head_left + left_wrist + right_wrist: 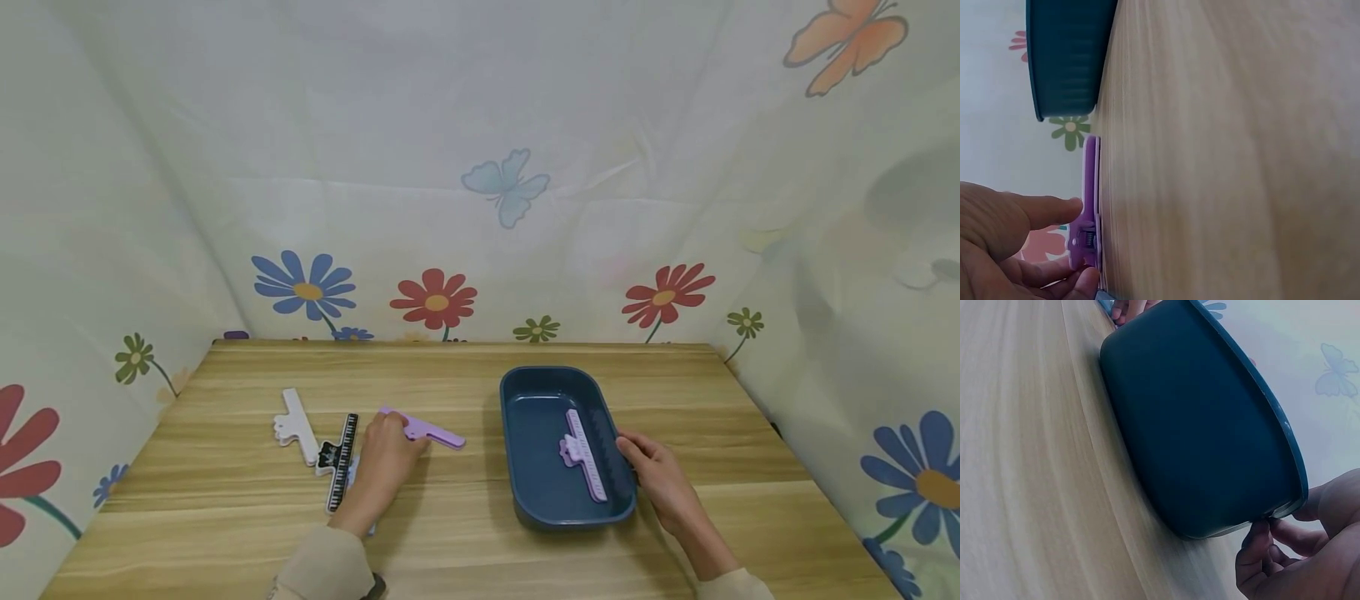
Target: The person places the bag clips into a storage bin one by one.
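My left hand (384,467) is at a purple clip (444,436) that lies flat on the table, its thumb and fingertips gripping it around the spring part (1088,239). Part of the clip is covered by that hand in the head view. To the right stands a dark blue plastic basin (531,475), and inside it lies a lilac clip (591,467) with a ruler-like bar. My right hand (663,482) pinches the basin's right rim, thumb on top and fingers curled below it, as the right wrist view shows.
Left of my left hand lie a black-and-white clip (346,458) with piano keys and a white clip (302,429). A pale blue piece (352,471) shows partly under the left wrist. Flower-printed cloth (360,225) surrounds the wooden table (450,542).
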`<state>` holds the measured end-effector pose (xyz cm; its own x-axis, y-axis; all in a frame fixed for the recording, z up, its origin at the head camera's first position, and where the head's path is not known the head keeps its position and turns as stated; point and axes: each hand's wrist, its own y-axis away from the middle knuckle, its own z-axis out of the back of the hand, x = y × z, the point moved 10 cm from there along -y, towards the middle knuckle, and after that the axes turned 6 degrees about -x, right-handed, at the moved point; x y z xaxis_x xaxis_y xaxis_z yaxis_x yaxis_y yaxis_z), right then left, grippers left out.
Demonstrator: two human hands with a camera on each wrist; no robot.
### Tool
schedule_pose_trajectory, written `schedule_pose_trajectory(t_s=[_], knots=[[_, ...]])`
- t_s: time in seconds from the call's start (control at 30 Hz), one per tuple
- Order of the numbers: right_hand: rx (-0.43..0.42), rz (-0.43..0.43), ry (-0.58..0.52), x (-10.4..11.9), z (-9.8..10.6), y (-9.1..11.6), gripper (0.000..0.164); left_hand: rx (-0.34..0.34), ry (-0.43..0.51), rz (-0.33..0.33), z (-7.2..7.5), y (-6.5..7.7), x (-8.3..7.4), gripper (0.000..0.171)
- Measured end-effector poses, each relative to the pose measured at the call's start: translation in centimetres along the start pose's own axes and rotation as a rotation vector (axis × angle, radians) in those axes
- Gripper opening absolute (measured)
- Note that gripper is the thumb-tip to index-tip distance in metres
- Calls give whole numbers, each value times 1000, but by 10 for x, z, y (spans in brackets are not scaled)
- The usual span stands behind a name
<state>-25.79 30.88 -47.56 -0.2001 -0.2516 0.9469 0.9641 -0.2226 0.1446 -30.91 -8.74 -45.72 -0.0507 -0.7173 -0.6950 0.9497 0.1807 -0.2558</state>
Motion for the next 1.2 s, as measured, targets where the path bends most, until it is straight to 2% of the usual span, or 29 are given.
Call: schedule_pose_trajectory(t_s=[0.33, 0.77, 1.07, 1.2], knots=[[3, 15, -4, 0, 0, 0, 46, -14, 32, 8, 2, 0, 1, 44], [-2, 17, 0, 2, 2, 2, 45, -90, 12, -76, 14, -2, -6, 41], [-1, 11, -3, 1, 2, 1, 45, -88, 102, -83, 16, -6, -3, 46], [-1, 11, -4, 1, 2, 1, 45, -100, 135, -115, 18, -9, -6, 48]])
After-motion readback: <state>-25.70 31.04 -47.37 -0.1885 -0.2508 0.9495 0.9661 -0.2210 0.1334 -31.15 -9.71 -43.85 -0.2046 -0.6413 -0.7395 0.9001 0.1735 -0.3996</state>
